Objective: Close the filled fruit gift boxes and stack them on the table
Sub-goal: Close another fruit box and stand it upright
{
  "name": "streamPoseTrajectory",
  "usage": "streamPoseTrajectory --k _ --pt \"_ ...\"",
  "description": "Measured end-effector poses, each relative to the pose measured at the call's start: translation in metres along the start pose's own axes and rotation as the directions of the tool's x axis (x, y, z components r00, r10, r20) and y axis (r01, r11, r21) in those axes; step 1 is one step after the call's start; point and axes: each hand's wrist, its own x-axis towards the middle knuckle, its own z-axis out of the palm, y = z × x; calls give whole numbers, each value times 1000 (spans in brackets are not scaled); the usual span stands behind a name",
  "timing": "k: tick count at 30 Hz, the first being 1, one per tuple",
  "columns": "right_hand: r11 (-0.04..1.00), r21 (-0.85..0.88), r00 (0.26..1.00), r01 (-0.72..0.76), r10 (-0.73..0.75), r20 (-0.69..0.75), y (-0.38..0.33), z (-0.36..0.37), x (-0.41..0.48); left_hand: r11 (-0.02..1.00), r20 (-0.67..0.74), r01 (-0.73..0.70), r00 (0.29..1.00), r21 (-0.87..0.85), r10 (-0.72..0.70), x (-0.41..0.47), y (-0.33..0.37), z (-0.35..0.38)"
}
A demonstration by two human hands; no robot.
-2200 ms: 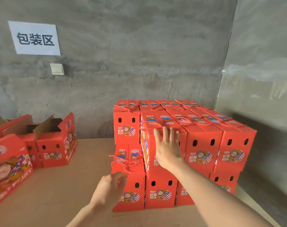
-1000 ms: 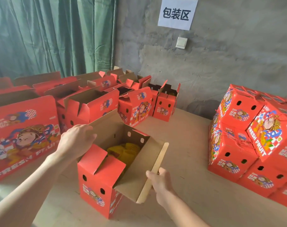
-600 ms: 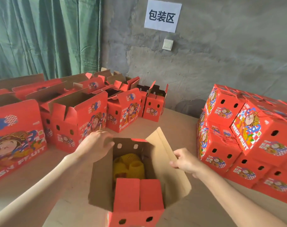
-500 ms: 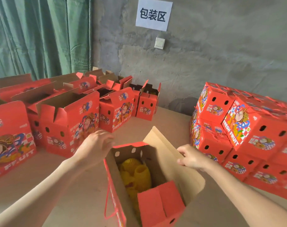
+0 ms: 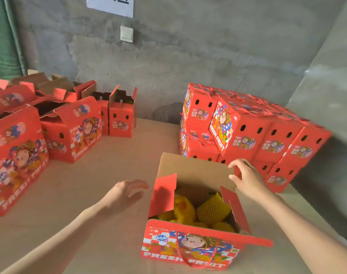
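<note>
Pinching stiff cardboard flap [image 5: 192,170]: right hand [image 5: 247,179].

Plain tan wooden table [image 5: 109,175], pushed right up against the wall. Near the front edge sits an open gift box [image 5: 188,248] with yellow-netted fruit inside. Off to the right there's a stack of closed boxes [image 5: 267,143], two layers high. A bunch of open red boxes [image 5: 73,133] crowds the left side.

Forearms [image 5: 299,232] bare to frame edge (left hand [image 5: 125,196], right hand [image 5: 247,178] bare too).
</note>
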Motion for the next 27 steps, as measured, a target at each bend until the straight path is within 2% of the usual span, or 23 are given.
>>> streamPoseTrajectory --k 2,7,10,14,17,19,21,22,24,27 --pt "998 59 999 24 -26 25 21 1 -27 999 9 -35 999 14 35 12 2 18" --pt "999 36 957 23 -33 290 62 25 -83 996 58 -80 995 -34 82 30 9 49" --pt "997 79 912 20 -50 406 72 30 -99 998 47 -11 999 -66 14 27 6 65" --pt "984 171 823 56 -142 550 77 26 -102 965 9 101 995 -240 -102 17 4 78" --pt "970 241 776 2 -154 612 74 18 -94 927 -17 114 992 -357 -128 14 8 79" --pt "942 320 797 -101 -116 593 75 14 -89 832 -23 128 986 -540 -167 8 11 82" --pt "836 494 822 -238 -97 561 76 14 -89 679 -7 154 974 -718 -228 1 14 86" --pt "803 547 849 -239 -100 519 75 16 -91 626 -2 163 967 -763 -254 -4 15 88" --pt "823 541 918 -170 -67 391 70 23 -92 564 -12 182 947 -806 -322 -12 17 94" --pt "766 620 975 -171 42 217 65 35 -88 510 -17 233 898 -828 -439 -15 22 98"
